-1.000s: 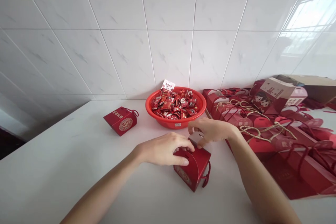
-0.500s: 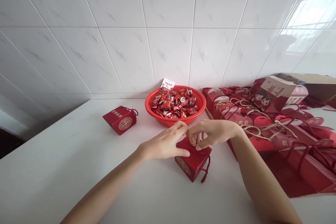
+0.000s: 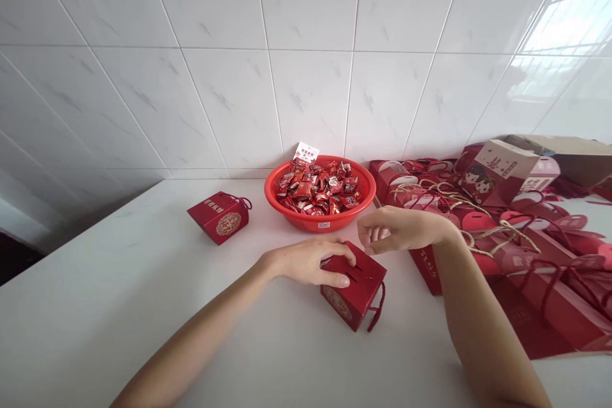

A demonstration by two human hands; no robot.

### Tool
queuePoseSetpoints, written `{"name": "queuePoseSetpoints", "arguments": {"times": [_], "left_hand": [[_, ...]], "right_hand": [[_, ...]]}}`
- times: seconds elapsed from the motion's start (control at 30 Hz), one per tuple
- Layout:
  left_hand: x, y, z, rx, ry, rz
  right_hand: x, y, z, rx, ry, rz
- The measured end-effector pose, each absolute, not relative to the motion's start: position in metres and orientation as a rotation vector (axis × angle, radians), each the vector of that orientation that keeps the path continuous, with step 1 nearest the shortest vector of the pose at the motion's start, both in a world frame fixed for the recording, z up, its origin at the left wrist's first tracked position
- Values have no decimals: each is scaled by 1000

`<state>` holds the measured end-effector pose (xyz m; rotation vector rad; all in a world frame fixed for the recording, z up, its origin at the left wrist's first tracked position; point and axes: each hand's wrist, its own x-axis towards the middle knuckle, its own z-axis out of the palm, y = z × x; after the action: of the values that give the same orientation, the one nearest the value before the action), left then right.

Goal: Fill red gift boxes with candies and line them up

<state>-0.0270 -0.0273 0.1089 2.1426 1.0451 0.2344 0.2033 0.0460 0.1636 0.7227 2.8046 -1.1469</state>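
Note:
A red gift box (image 3: 356,280) with gold printing lies on the white table, two slits showing in its top panel. Across that top rests my left hand (image 3: 310,262), thumb and index finger pressing on the panel and holding the box in place; its other fingers are partly hidden. My right hand (image 3: 399,229) hovers just off the box's far right corner, fingers curled in loosely, and nothing shows in them. A dark red cord handle (image 3: 377,311) hangs from the box's right side.
Behind the box stands a red plastic basket (image 3: 320,222) full of red-wrapped candies (image 3: 315,188), with a white card (image 3: 306,153). Another red box (image 3: 220,217) sits to the left. Many red boxes with cord handles (image 3: 497,236) crowd the right side, against a tiled wall (image 3: 310,95).
My right hand has lifted off the box's top and moved right. The slits in the top now show. My left hand stays on the box, its index finger now further down on the panel.

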Motion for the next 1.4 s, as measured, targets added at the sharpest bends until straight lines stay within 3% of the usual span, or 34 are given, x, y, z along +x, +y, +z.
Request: {"name": "queuePoseSetpoints", "arguments": {"times": [0.17, 0.33, 0.53, 0.7, 0.93, 1.07, 1.2, 1.4], "left_hand": [[-28, -24, 109, 2120, 1027, 281], [-31, -33, 119, 2111, 1418, 203], [-30, -44, 122, 2057, 1613, 134], [-29, -41, 120, 2031, 1604, 176], [-31, -42, 117, 1978, 1631, 266], [-34, -43, 120, 1941, 1664, 338], [-39, -45, 138, 1835, 1567, 576], [-34, -49, 176, 1389, 1048, 1027]], "right_hand": [[207, 45, 166, 781, 2818, -1093], [205, 47, 163, 827, 2796, -1035], [187, 58, 141, 897, 2718, -822], [172, 68, 121, 1005, 2627, -843], [174, 74, 120, 1211, 2614, -1058], [184, 66, 137, 1307, 2668, -1518], [190, 50, 158, 1308, 2769, -1752], [184, 31, 172, 1270, 2863, -1945]]}}
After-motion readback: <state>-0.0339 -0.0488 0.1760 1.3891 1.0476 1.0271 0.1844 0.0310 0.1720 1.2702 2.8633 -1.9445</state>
